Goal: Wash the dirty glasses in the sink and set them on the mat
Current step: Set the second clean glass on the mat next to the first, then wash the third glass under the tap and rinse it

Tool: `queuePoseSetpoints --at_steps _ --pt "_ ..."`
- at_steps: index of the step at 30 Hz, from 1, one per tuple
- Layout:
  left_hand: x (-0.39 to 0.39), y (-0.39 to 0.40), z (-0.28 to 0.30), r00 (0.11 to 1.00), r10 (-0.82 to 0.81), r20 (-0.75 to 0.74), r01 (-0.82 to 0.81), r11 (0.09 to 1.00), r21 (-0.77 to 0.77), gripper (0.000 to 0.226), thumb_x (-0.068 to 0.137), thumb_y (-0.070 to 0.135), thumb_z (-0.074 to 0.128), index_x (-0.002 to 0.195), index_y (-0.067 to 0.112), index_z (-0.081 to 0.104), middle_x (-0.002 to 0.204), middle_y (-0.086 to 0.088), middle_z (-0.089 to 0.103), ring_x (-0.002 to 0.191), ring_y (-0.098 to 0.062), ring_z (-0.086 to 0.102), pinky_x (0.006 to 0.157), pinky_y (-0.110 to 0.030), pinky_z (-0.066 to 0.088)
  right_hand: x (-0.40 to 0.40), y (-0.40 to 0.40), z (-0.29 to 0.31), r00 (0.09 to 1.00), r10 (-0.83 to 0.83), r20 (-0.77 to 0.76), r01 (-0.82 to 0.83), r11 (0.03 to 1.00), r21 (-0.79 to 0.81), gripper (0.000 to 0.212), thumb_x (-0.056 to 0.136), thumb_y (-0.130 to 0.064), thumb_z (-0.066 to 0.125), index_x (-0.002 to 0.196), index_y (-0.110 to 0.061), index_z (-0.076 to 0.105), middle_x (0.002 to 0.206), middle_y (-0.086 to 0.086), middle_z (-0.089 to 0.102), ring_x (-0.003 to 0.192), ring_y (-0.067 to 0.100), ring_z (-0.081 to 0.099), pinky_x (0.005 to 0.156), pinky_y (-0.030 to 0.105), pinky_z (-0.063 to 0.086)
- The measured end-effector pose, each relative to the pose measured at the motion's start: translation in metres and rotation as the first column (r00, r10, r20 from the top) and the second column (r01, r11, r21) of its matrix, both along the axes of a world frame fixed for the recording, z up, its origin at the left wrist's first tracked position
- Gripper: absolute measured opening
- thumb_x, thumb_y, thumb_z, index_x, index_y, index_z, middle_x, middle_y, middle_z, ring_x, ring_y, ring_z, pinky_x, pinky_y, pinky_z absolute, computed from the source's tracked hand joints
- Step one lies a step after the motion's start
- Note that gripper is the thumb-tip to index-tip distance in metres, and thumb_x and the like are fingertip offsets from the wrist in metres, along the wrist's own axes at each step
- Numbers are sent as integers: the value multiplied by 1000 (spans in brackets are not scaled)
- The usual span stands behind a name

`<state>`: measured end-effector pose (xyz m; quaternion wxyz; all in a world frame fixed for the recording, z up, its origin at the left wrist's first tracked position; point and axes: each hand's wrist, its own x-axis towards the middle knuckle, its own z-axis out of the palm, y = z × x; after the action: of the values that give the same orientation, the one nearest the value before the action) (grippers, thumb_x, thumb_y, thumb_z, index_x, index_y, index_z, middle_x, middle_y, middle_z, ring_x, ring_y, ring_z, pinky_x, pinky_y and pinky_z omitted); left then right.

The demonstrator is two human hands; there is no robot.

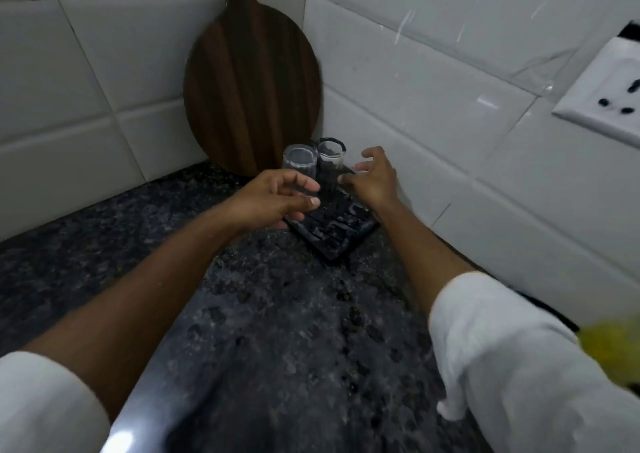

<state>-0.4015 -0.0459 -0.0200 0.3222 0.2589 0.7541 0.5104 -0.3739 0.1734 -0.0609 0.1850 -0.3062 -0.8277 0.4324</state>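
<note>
Head view: two clear glasses, left glass (300,160) and right glass (330,156), stand side by side at the far end of the dark mat (341,225) on the granite counter (270,314). Left hand (273,199) and right hand (372,179) both loosely spread beside them, holding nothing. Wooden board (251,82) leans in the tiled corner.

- Just one view, a wide-angle head cam looking forward and down into a tiled corner.
- Sits close over the counter (277,314), arms reaching away from it.
- Edges look warped, probably lens distortion.
</note>
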Motion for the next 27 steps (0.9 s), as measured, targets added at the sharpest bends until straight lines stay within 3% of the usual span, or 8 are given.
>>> queuePoseSetpoints --at_steps 2,5,8,12,18,21,25,27 --pt "18 9 6 1000 1 6 -1 1000 9 25 91 24 69 115 23 64 106 1 74 86 -12 68 72 -28 50 34 0 13 999 -35 -37 32 997 -76 44 72 -16 81 109 -15 57 96 3 65 77 16 61 50 16 46" --pt "55 27 16 1000 -29 -8 29 999 17 22 91 20 69 113 20 64 98 0 73 78 -10 65 67 -26 48 96 -1 32 999 -24 -44 16 986 -164 29 72 -16 80 94 -19 61 92 5 71 77 20 66 61 30 54" --pt "102 44 28 997 -74 -20 74 997 36 19 91 17 69 109 18 64 88 0 68 74 -11 62 63 -26 45 166 -5 56 998 -7 -68 -8 974 -229 20 74 -16 78 87 -20 62 86 4 70 77 18 65 65 35 54" --pt "174 67 48 992 -109 -60 112 992 54 13 90 21 70 102 24 66 84 5 70 73 -10 64 66 -27 47 264 -7 84 998 -15 -63 2 976 -216 18 77 -18 77 87 -21 63 82 3 70 74 16 67 62 30 52" --pt "290 100 77 980 -190 -52 195 974 115 19 91 13 68 110 15 64 83 2 72 66 -8 65 51 -18 48 390 -11 103 989 -118 -86 104 982 -155 14 77 -18 75 87 -20 65 76 -1 67 71 13 63 58 28 53" --pt "322 106 79 969 -238 -70 245 963 113 21 90 14 69 111 14 66 91 -3 74 73 -13 65 56 -22 48 429 -8 103 988 -139 -69 129 983 -132 16 78 -17 75 89 -17 65 71 -4 62 68 13 60 57 28 52" --pt "345 114 72 955 -289 -72 294 953 76 22 90 15 69 112 13 65 98 -10 73 70 -11 64 59 -27 46 470 6 89 969 -245 -34 240 964 -111 22 74 -17 78 91 -15 65 73 -2 61 71 15 61 67 33 54" --pt "349 120 65 949 -308 -72 313 947 68 19 90 17 69 108 15 65 99 -10 73 72 -14 64 65 -30 46 483 11 71 941 -337 -7 336 940 -65 36 68 -21 83 96 -14 62 84 -1 64 81 17 62 74 33 52"
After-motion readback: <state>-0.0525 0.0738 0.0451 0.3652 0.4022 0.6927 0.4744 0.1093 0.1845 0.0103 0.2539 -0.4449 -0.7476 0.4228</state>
